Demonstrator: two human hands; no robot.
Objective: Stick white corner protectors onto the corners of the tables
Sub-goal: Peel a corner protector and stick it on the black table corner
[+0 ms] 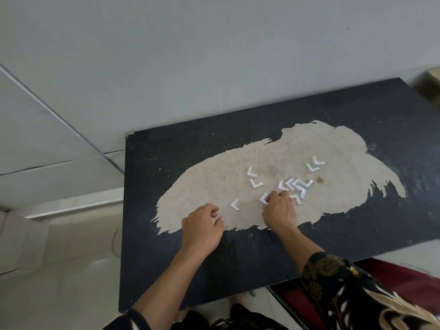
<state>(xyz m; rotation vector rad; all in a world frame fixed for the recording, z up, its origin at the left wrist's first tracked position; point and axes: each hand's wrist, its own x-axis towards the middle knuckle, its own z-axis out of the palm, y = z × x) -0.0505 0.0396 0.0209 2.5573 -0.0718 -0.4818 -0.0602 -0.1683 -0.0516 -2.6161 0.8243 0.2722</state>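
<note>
right hand fingers pinch corner protector from scatter on surface; left hand fingers loosely curled, holding nothing.

Views: we have 1, head-worn.
Position: we stand over the table at its near edge.
Facing: forward and down, toward the wall.
Nearness: close; the table fills our lower frame.
</note>
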